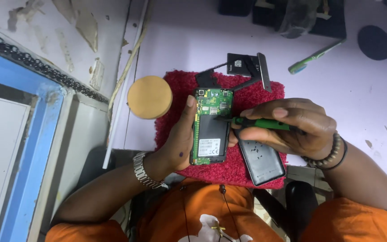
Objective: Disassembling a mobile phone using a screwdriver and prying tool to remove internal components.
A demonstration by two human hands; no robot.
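Phone [211, 127]: opened, back off, green circuit board and black battery exposed; lies lengthwise on the red mat, top end pointing away from the person.
Left hand [178, 136]: grip closed around the phone's left edge, thumb lying along that side, palm against the mat; metal watch on the wrist.
Right hand [292, 127]: grip pinched on the screwdriver, fingers curled over its handle; bead bracelet on the wrist.
Screwdriver [258, 123]: green handle, dark tip; lies almost level, tip pointing left and touching the phone's right edge, just above the battery.
Back cover [261, 161]: dark, lies inner face up on the mat, just right of the phone, partly under the right hand.
Mat [238, 172]: red, fuzzy, at the near edge of the bench.
Disc [149, 97]: round, tan, on the bench just left of the mat.
Black parts [247, 67]: flat pieces at the mat's far edge.
Pen [314, 57]: green, further back on the bench, well apart from both hands.
Bench [193, 40]: pale lilac surface.
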